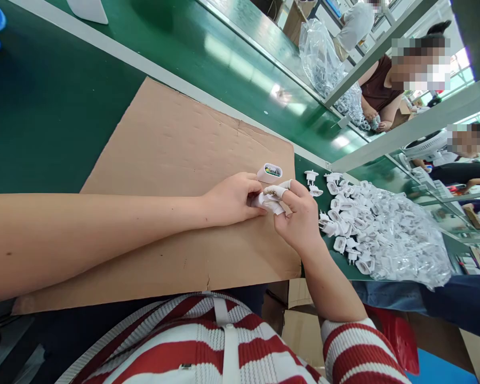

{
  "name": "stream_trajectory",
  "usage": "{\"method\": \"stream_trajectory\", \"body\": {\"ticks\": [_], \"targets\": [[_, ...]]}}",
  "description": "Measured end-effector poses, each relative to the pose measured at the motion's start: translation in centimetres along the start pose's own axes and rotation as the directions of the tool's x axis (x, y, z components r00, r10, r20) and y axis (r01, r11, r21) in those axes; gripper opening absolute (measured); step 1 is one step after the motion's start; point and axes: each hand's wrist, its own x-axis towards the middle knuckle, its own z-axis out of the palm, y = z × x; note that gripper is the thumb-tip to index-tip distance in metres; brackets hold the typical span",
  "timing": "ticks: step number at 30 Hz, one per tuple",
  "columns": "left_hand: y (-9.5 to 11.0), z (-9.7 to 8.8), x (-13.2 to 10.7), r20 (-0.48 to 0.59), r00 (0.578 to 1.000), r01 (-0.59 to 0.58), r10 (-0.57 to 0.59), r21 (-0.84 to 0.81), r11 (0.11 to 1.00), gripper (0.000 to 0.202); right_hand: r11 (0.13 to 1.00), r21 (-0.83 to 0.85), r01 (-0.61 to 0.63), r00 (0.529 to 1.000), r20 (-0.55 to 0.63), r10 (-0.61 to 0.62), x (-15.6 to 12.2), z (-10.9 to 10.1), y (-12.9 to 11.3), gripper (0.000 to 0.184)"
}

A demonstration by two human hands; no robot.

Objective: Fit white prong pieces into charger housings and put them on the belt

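Note:
My left hand (pixel 230 200) and my right hand (pixel 300 218) meet over a brown cardboard sheet (pixel 176 154), and both are closed on a small white plastic plug part (pixel 266 202) held between them. The right forefinger wears a white finger cot. Just beyond the fingers a white charger housing (pixel 270 172) lies on the cardboard, its open end showing parts inside. To the right of my right hand a heap of white plug parts (pixel 348 218) rests on a clear plastic bag (pixel 408 240).
The cardboard lies on a green conveyor belt (pixel 56 117) with a metal rail (pixel 384 50) across the far side. Another clear bag of parts (pixel 320 56) sits beyond it. Other people sit at the far right; one has hands near that bag.

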Motion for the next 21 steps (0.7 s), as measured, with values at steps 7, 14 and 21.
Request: {"method": "stream_trajectory", "body": {"ticks": [7, 14, 21], "targets": [[0.5, -3.6, 0.9, 0.364, 0.931, 0.044, -0.024, -0.046, 0.998, 0.034, 0.992, 0.085, -0.095, 0.995, 0.018, 0.094, -0.6, -0.2, 0.6, 0.030], [1.0, -3.3, 1.3, 0.381, 0.918, 0.156, -0.109, -0.096, 0.983, 0.040, 0.978, 0.126, -0.164, 0.987, 0.025, 0.162, -0.8, -0.4, 0.8, 0.036], [1.2, -3.1, 0.9, 0.319, 0.915, 0.304, -0.246, -0.146, 0.942, 0.044, 0.950, 0.211, -0.231, 0.973, 0.055, 0.225, -0.8, -0.5, 0.3, 0.034]]}}
